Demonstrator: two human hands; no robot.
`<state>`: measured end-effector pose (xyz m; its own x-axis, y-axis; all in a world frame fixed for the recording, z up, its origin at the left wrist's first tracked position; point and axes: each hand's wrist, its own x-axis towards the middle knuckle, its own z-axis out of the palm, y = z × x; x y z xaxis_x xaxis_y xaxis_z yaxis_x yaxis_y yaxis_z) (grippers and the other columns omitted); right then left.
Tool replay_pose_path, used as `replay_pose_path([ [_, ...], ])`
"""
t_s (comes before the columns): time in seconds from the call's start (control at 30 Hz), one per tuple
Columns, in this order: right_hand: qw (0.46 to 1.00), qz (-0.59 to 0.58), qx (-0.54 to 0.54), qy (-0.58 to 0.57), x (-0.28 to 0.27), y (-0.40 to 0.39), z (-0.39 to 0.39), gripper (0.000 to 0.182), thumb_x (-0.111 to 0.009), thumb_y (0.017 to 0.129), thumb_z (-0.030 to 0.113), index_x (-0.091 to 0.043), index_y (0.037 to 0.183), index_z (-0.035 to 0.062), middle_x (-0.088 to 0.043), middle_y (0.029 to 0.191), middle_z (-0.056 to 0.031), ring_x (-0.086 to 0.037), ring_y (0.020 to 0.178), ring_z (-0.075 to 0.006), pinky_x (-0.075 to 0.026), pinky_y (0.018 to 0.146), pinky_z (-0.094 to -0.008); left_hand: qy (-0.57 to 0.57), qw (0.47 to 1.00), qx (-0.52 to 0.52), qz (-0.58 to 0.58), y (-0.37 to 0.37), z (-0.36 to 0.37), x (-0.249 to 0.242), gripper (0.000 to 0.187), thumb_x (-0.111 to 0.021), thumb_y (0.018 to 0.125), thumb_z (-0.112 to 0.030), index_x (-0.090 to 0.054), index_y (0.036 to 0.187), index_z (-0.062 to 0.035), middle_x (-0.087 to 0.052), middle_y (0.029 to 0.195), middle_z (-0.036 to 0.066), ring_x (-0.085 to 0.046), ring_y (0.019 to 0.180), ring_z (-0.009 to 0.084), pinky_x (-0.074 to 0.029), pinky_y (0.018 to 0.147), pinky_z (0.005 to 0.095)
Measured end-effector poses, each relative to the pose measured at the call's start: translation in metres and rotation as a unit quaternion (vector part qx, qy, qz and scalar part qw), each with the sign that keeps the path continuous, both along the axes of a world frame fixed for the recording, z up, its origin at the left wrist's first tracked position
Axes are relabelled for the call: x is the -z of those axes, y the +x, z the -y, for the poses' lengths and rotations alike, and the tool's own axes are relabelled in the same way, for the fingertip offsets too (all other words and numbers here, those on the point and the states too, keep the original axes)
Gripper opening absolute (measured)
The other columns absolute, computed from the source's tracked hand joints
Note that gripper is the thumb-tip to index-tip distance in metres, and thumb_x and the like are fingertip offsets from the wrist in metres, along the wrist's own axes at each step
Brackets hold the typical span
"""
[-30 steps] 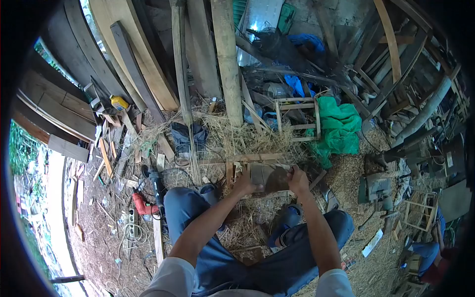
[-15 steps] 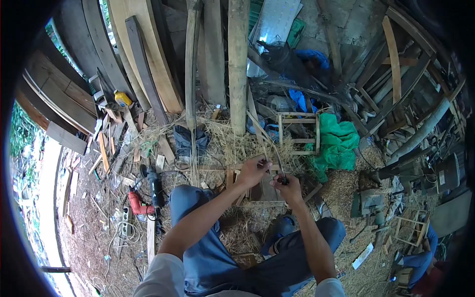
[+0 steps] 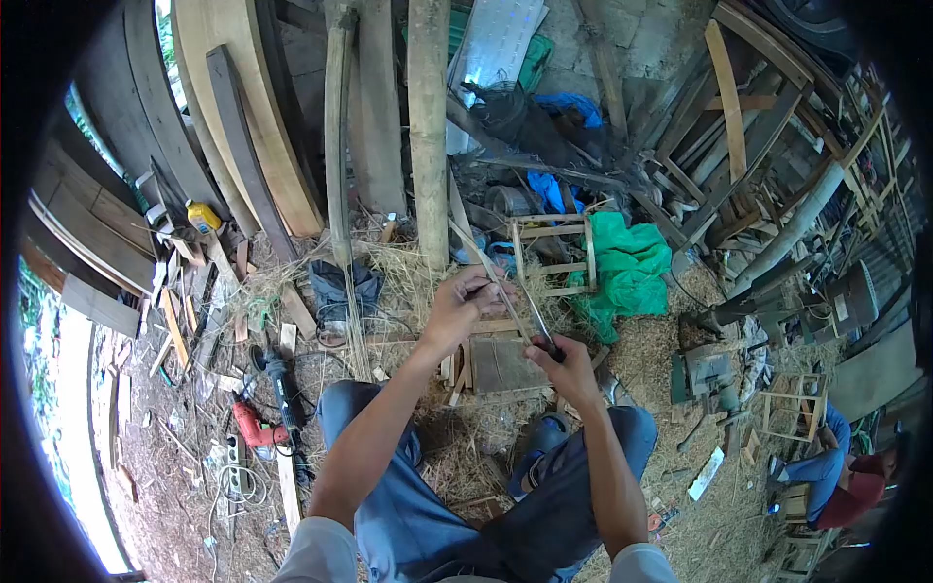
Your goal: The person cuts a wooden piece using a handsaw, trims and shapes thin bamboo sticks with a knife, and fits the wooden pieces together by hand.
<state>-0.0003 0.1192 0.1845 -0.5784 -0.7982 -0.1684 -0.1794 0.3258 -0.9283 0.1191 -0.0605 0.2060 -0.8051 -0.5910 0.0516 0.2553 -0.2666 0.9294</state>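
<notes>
My right hand (image 3: 567, 371) is closed around the dark handle of a knife (image 3: 540, 324), its blade pointing up and away from me. A thin pale strip (image 3: 483, 260), like split bamboo, slants from the upper left down to the right hand, where its lower end meets the knife. Beside the strip, my left hand (image 3: 461, 309) has its fingers apart and loosely bent, the fingertips right at the strip. Below both hands lies a flat wooden board (image 3: 510, 364) on the ground between my knees.
A red drill (image 3: 260, 426) and an angle grinder (image 3: 282, 389) lie at left. Ahead are a wooden frame (image 3: 554, 233) and green sheeting (image 3: 622, 257). Upright posts (image 3: 428, 126) stand in front. A person (image 3: 836, 476) sits at far right. Shavings and wood scraps cover the ground.
My left hand has drawn away from the right hand, and its fingers have loosened. The right hand keeps the knife, whose blade shows more plainly. The whole view has shifted slightly.
</notes>
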Motion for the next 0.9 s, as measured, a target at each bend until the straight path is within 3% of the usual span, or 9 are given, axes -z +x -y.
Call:
replay_pose_path([
  [0.13, 1.000, 0.028, -0.006, -0.007, -0.011, -0.001, 0.003, 0.025, -0.069, 0.083, 0.023, -0.065, 0.088, -0.0011, -0.057, 0.064, 0.0018, -0.042, 0.059, -0.0053, -0.036, 0.055, -0.0243, 0.013, 0.999, -0.019, -0.038, 0.007, 0.009, -0.003, 0.019, -0.052, 0.092, -0.004, -0.054, 0.111, -0.0001, -0.065, 0.099, 0.013, -0.065, 0.094, 0.0240, -0.055, 0.079, 0.0347],
  [0.23, 0.999, -0.020, -0.007, -0.024, -0.006, -0.009, 0.000, 0.021, -0.067, 0.085, 0.022, -0.065, 0.086, 0.0006, -0.062, 0.069, 0.0020, -0.048, 0.064, -0.0036, -0.039, 0.059, -0.0226, 0.012, 0.999, -0.021, -0.046, 0.007, 0.009, -0.001, 0.021, -0.054, 0.091, -0.005, -0.051, 0.111, -0.0007, -0.064, 0.099, 0.014, -0.065, 0.094, 0.0246, -0.056, 0.077, 0.0347],
  [0.3, 0.998, -0.041, -0.021, 0.044, -0.010, -0.010, -0.003, 0.021, -0.066, 0.086, 0.022, -0.065, 0.085, 0.0006, -0.063, 0.069, 0.0003, -0.051, 0.067, -0.0040, -0.040, 0.062, -0.0227, 0.013, 0.999, -0.024, -0.030, 0.004, 0.004, -0.001, 0.022, -0.056, 0.091, -0.005, -0.049, 0.112, -0.0013, -0.064, 0.098, 0.014, -0.065, 0.094, 0.0248, -0.056, 0.076, 0.0345],
  [0.33, 0.998, -0.067, -0.006, -0.018, -0.003, -0.009, -0.003, 0.027, -0.067, 0.084, 0.025, -0.066, 0.080, -0.0014, -0.061, 0.062, -0.0032, -0.047, 0.057, -0.0067, -0.040, 0.054, -0.0270, 0.008, 0.999, -0.027, -0.025, 0.003, 0.003, -0.003, 0.024, -0.058, 0.089, -0.003, -0.047, 0.110, -0.0015, -0.063, 0.096, 0.012, -0.065, 0.091, 0.0227, -0.057, 0.075, 0.0337],
  [0.37, 0.998, -0.067, -0.005, -0.018, -0.003, -0.009, -0.003, 0.027, -0.067, 0.084, 0.025, -0.066, 0.080, -0.0014, -0.061, 0.062, -0.0032, -0.047, 0.057, -0.0067, -0.040, 0.054, -0.0270, 0.001, 0.999, -0.032, -0.021, 0.002, 0.002, -0.005, 0.027, -0.060, 0.087, -0.002, -0.045, 0.109, -0.0017, -0.062, 0.094, 0.011, -0.065, 0.088, 0.0207, -0.057, 0.074, 0.0329],
  [0.47, 0.999, -0.034, -0.007, -0.006, -0.007, -0.004, -0.008, 0.032, -0.066, 0.084, 0.029, -0.066, 0.082, -0.0027, -0.059, 0.060, -0.0072, -0.048, 0.055, -0.0083, -0.040, 0.052, -0.0292, 0.011, 0.999, 0.010, -0.043, -0.004, -0.002, -0.009, 0.031, -0.061, 0.086, 0.000, -0.042, 0.110, -0.0034, -0.061, 0.091, 0.009, -0.065, 0.087, 0.0193, -0.058, 0.071, 0.0310],
  [0.57, 0.990, -0.119, 0.026, 0.074, -0.014, -0.002, -0.008, 0.038, -0.065, 0.083, 0.035, -0.067, 0.080, -0.0034, -0.056, 0.055, -0.0107, -0.048, 0.050, -0.0108, -0.039, 0.050, -0.0321, -0.017, 0.999, -0.007, -0.031, -0.009, -0.010, -0.009, 0.029, -0.061, 0.086, 0.000, -0.042, 0.107, -0.0037, -0.060, 0.091, 0.008, -0.065, 0.087, 0.0190, -0.058, 0.069, 0.0296],
  [0.9, 0.961, -0.202, 0.151, 0.113, -0.004, -0.016, -0.019, 0.044, -0.065, 0.083, 0.040, -0.065, 0.070, -0.0023, -0.053, 0.050, -0.0154, -0.051, 0.046, -0.0306, -0.041, 0.052, -0.0400, -0.102, 0.993, -0.044, -0.038, -0.051, -0.038, 0.003, 0.024, -0.060, 0.087, -0.001, -0.042, 0.104, -0.0031, -0.058, 0.089, 0.009, -0.064, 0.086, 0.0185, -0.058, 0.068, 0.0280],
])
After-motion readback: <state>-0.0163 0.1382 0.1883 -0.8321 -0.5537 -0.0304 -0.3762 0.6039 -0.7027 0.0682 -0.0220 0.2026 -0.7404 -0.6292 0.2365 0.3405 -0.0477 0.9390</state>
